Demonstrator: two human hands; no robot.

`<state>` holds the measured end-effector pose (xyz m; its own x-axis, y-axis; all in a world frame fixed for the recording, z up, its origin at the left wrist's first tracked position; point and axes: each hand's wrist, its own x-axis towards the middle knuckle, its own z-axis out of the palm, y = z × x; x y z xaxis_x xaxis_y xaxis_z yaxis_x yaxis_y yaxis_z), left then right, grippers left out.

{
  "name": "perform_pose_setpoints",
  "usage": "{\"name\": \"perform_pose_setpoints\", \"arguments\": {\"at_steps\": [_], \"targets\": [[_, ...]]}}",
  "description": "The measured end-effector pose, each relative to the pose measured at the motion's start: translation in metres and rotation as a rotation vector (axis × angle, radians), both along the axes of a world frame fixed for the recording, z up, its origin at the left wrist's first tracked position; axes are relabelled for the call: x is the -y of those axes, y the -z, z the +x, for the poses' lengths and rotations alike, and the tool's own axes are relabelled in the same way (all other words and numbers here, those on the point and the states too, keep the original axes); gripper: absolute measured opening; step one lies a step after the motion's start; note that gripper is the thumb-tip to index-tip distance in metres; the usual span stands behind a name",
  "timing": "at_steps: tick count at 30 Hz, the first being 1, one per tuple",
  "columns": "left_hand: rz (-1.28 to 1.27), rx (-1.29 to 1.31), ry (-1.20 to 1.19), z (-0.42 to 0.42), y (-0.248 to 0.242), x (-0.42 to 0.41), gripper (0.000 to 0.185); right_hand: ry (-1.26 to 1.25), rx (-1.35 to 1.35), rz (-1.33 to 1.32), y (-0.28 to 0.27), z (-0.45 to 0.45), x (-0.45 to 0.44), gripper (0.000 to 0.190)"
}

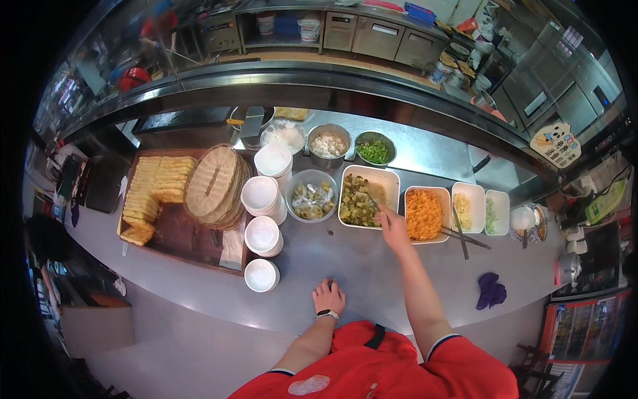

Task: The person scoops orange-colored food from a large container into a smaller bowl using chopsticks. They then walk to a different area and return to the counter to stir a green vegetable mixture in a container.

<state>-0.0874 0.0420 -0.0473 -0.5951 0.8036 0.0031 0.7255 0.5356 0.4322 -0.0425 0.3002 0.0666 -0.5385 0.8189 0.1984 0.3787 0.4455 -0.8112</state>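
Note:
My right hand grips the handle of a thin utensil, whose lower end reaches into a white rectangular tub of chopped green pickled vegetables. The utensil's tip is hidden in the food, so its kind is unclear. Near the counter's front edge rests my left hand, fingers curled, with a watch on the wrist. A small dark spot shows between those fingers; whether it is a held thing or a gap is unclear. Right of the pickles stands a tub of shredded orange vegetables. Left of them sits a clear bowl holding a plastic bag of pickles.
Stacks of white bowls stand left of centre. Beyond them, a wooden tray carries fried dough slabs and wicker baskets. Chopsticks lean at the right-hand tubs. A purple cloth lies right. Behind is a glass partition.

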Motion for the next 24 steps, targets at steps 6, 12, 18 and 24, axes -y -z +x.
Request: {"name": "perform_pose_setpoints", "arguments": {"at_steps": [6,12,18,24], "targets": [[0.016,-0.006,0.005,0.0,0.001,0.0,0.034,-0.131,0.28,0.386,-0.014,0.027,0.017,0.036],[0.001,-0.012,0.008,0.0,-0.002,0.0,0.035,-0.304,0.546,0.726,-0.011,0.045,0.048,0.05],[0.001,-0.016,0.014,0.0,-0.003,0.0,0.035,-0.344,0.71,0.946,0.012,0.046,0.074,0.05],[0.047,-0.044,0.01,-0.001,-0.002,-0.001,0.032,-0.297,0.598,0.885,-0.006,0.046,0.049,0.048]]}}
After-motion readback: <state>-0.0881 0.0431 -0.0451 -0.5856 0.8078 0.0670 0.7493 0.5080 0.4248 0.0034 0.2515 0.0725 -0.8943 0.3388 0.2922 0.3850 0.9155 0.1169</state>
